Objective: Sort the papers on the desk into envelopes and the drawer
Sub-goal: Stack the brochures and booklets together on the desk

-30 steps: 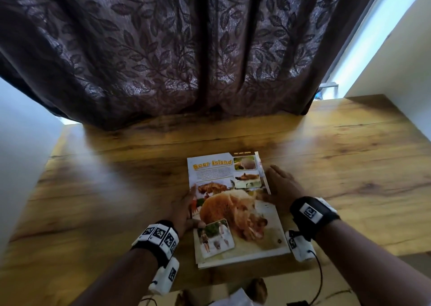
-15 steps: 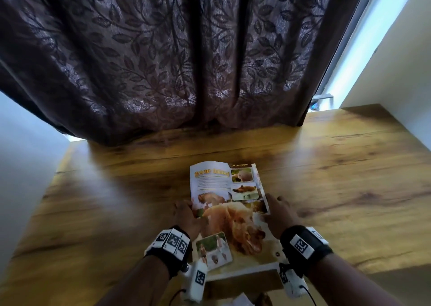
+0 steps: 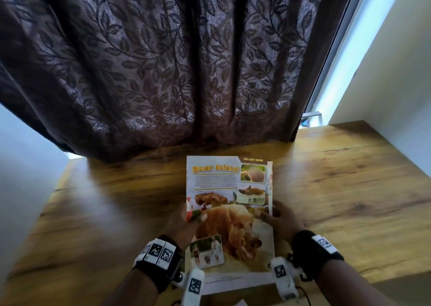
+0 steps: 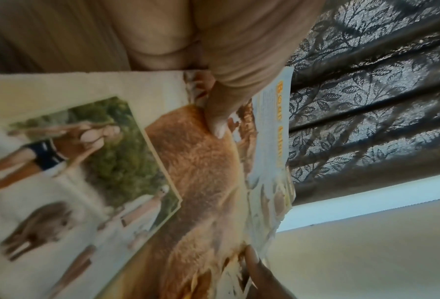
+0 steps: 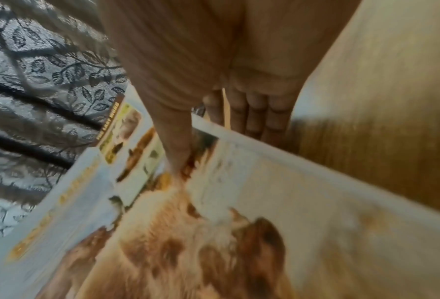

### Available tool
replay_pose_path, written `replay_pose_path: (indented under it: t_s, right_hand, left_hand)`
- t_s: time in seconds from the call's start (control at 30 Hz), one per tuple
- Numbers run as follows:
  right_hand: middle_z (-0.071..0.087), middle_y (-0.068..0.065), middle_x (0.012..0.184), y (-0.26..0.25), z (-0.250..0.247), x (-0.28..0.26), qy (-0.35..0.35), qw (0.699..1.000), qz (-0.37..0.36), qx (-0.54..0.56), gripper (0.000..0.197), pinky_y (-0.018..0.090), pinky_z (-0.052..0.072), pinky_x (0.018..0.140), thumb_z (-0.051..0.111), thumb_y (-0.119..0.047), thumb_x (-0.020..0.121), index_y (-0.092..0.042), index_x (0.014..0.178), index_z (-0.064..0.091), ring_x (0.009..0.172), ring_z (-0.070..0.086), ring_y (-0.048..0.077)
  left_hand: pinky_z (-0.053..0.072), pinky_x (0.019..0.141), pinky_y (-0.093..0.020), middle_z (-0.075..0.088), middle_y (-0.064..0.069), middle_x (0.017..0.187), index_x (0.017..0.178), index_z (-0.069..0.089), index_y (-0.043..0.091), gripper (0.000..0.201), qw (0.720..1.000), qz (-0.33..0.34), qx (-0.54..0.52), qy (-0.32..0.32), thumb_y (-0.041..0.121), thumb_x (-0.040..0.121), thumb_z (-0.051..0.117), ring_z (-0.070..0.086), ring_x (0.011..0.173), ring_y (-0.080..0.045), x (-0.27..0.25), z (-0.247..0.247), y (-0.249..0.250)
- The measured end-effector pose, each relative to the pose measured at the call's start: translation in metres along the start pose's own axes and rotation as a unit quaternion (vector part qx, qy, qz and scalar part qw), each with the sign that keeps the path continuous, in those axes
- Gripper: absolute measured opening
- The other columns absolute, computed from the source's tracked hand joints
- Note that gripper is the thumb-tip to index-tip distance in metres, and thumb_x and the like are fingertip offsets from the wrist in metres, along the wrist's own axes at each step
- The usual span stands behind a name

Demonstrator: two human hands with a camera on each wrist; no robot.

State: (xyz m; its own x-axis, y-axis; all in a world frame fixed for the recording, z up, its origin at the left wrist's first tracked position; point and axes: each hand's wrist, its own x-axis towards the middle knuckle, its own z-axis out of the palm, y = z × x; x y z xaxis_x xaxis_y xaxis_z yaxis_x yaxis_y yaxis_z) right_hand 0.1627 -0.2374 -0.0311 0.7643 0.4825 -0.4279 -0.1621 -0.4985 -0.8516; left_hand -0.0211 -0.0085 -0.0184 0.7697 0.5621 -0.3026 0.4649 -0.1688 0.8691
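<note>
Head view shows you are tilting the papers [image 3: 229,214] off the bench [image 3: 349,189], left hand [image 3: 180,221] and right hand [image 3: 283,219] now pinching their sides, ready for sorting.

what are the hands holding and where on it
Both hold the magazine at mid-height: left hand pinches its left edge, right hand its right edge, thumbs on the page.

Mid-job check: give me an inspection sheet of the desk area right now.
Surface: wooden desk, bare wood around the papers.
Job's things: paper stack, a "Boar Island" page on top, its far end raised; no envelopes or drawer in view.
Clutter: nothing seen.
Grippers: left hand and right hand grip the stack's side edges, thumbs on top.
Cables: thin black cable by the right wrist.
Surroundings: dark leaf-patterned curtain, window strip.
</note>
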Motion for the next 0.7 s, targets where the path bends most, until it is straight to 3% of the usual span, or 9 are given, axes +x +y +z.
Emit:
replay_pose_path:
  t_s: [0.1, 0.17, 0.23, 0.27, 0.33, 0.43, 0.53, 0.63, 0.7]
  right_hand:
    - [0.076, -0.003, 0.093, -0.005, -0.001, 0.001, -0.007, 0.996, 0.003, -0.083, 0.023, 0.046, 0.058, 0.09, 0.081, -0.021, 0.083, -0.015, 0.103, 0.071, 0.094, 0.071, 0.022]
    - [0.074, 0.003, 0.105, -0.002, 0.002, 0.002, 0.013, 0.982, 0.021, -0.187, 0.029, 0.043, 0.056, 0.091, 0.08, -0.026, 0.083, -0.015, 0.107, 0.068, 0.1, 0.069, 0.023]
    - [0.073, 0.004, 0.11, -0.001, 0.011, -0.003, 0.039, 0.967, 0.03, -0.249, 0.032, 0.037, 0.056, 0.09, 0.078, -0.028, 0.082, -0.019, 0.111, 0.066, 0.102, 0.067, 0.023]
    - [0.073, 0.003, 0.11, 0.0, 0.017, -0.007, 0.045, 0.963, 0.024, -0.266, 0.03, 0.035, 0.056, 0.088, 0.077, -0.028, 0.082, -0.021, 0.11, 0.066, 0.102, 0.067, 0.023]
    - [0.072, 0.001, 0.113, 0.004, 0.033, -0.011, 0.046, 0.951, -0.003, -0.306, 0.031, 0.031, 0.054, 0.087, 0.07, -0.027, 0.083, -0.022, 0.114, 0.067, 0.105, 0.066, 0.023]
    - [0.066, 0.005, 0.121, 0.012, 0.055, -0.012, 0.053, 0.95, -0.01, -0.309, 0.044, 0.035, 0.05, 0.096, 0.066, -0.022, 0.084, -0.022, 0.127, 0.057, 0.114, 0.057, 0.026]
    - [0.056, 0.012, 0.127, 0.021, 0.07, -0.012, 0.069, 0.951, 0.006, -0.303, 0.071, 0.037, 0.044, 0.1, 0.068, -0.02, 0.083, -0.021, 0.145, 0.034, 0.12, 0.048, 0.03]
    - [0.054, 0.011, 0.127, 0.028, 0.073, -0.01, 0.075, 0.955, 0.008, -0.287, 0.075, 0.038, 0.044, 0.1, 0.069, -0.021, 0.083, -0.025, 0.148, 0.032, 0.118, 0.048, 0.03]
    - [0.058, 0.007, 0.124, 0.029, 0.069, -0.009, 0.07, 0.959, 0.002, -0.274, 0.068, 0.037, 0.046, 0.099, 0.07, -0.021, 0.08, -0.027, 0.142, 0.041, 0.115, 0.049, 0.028]
  left_hand:
    - [0.054, 0.095, -0.04, 0.07, 0.011, 0.109, 0.112, 0.065, 0.032, 0.029, 0.999, -0.006, 0.039, 0.011, 0.025, 0.085, 0.073, 0.066, 0.106, -0.013, -0.003, 0.002, -0.001]
    - [0.052, 0.09, -0.032, 0.066, 0.008, 0.107, 0.11, 0.065, 0.022, 0.026, 0.994, -0.014, 0.102, 0.031, 0.022, 0.085, 0.07, 0.063, 0.103, -0.016, -0.004, 0.008, -0.004]
    - [0.046, 0.094, -0.031, 0.061, 0.002, 0.118, 0.122, 0.057, 0.019, 0.043, 0.984, -0.04, 0.168, 0.044, 0.022, 0.082, 0.07, 0.058, 0.11, -0.022, -0.004, 0.018, -0.01]
    - [0.046, 0.099, -0.035, 0.058, 0.001, 0.127, 0.13, 0.049, 0.022, 0.056, 0.979, -0.044, 0.192, 0.049, 0.028, 0.078, 0.069, 0.056, 0.116, -0.025, 0.0, 0.025, -0.02]
    - [0.048, 0.1, -0.041, 0.057, -0.001, 0.132, 0.131, 0.042, 0.029, 0.069, 0.97, -0.06, 0.231, 0.04, 0.047, 0.066, 0.058, 0.056, 0.118, -0.027, 0.01, 0.038, -0.037]
    - [0.051, 0.091, -0.033, 0.059, -0.004, 0.122, 0.123, 0.045, 0.019, 0.082, 0.967, -0.127, 0.216, 0.037, 0.054, 0.052, 0.063, 0.059, 0.109, -0.028, 0.044, 0.055, -0.084]
    - [0.059, 0.082, -0.037, 0.064, -0.004, 0.118, 0.124, 0.049, 0.021, 0.094, 0.967, -0.138, 0.214, 0.029, 0.056, 0.038, 0.06, 0.064, 0.102, -0.023, 0.078, 0.058, -0.121]
    - [0.057, 0.083, -0.031, 0.067, -0.006, 0.117, 0.127, 0.057, 0.013, 0.084, 0.969, -0.137, 0.208, 0.004, 0.05, 0.052, 0.067, 0.067, 0.101, -0.024, 0.055, 0.032, -0.066]
    - [0.048, 0.08, -0.023, 0.067, -0.009, 0.119, 0.121, 0.064, 0.012, 0.051, 0.966, -0.136, 0.218, -0.009, 0.038, 0.077, 0.067, 0.065, 0.106, -0.027, 0.039, 0.013, -0.034]
